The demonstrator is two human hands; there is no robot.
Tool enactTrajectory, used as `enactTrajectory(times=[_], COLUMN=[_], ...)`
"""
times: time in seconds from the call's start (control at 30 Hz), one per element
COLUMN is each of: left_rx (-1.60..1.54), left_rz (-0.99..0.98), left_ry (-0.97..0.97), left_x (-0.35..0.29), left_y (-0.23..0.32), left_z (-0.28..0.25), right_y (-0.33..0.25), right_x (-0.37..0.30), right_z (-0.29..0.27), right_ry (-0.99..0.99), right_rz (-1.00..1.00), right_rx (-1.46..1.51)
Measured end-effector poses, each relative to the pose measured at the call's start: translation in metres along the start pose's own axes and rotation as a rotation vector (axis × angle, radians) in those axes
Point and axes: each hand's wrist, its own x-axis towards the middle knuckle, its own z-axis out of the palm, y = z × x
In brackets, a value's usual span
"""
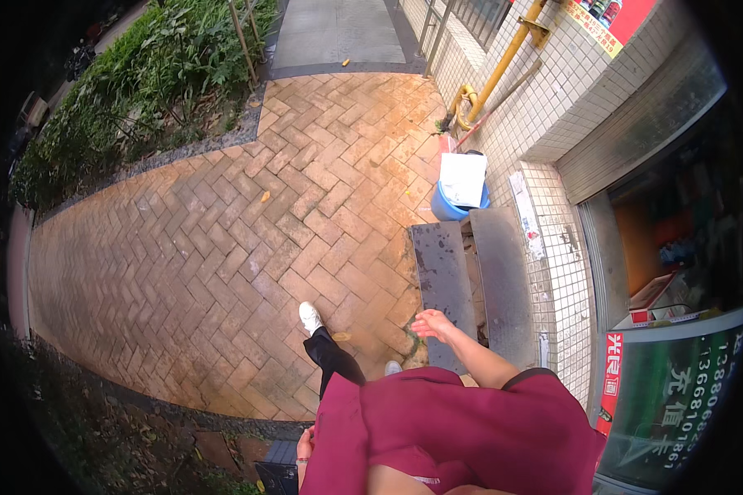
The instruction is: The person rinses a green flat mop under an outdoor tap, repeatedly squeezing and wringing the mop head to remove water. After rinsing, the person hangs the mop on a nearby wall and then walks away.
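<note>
My right hand (pixel 433 324) reaches out over the dark stone steps (pixel 446 272), its fingers stretched out and nothing in them. My left hand (pixel 305 444) hangs low beside my dark red shirt, with a thin band at the wrist. Only part of it shows, and its fingers are mostly hidden by the shirt. A white shoe (pixel 309 318) is set forward on the brick paving (pixel 223 247), below a black trouser leg. The tip of my other shoe (pixel 393 367) shows just past the shirt's edge.
A blue bin (pixel 447 208) with a white flat piece (pixel 462 179) on top stands beyond the steps. Yellow pipes (pixel 499 70) run along the white tiled wall (pixel 565 107). A shop opening lies to the right, green plants (pixel 140 107) to the left, and a grey ramp (pixel 338 37) ahead.
</note>
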Motion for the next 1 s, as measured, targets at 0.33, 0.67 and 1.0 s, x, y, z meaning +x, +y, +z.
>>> enactTrajectory(times=[0.33,0.67,1.0], left_rx=[0.361,0.631,0.854], left_rz=[0.148,0.61,0.091], left_ry=[0.047,-0.458,0.069], left_x=[0.184,0.286,0.317], left_y=[0.503,0.862,0.902], left_z=[0.181,0.561,0.507], right_y=[-0.039,-0.379,-0.891], right_x=[0.098,0.295,0.455], right_z=[0.069,0.081,0.024], right_ry=[0.216,-0.06,0.097], right_rz=[0.329,0.281,-0.136], right_rx=[-0.063,0.682,0.194])
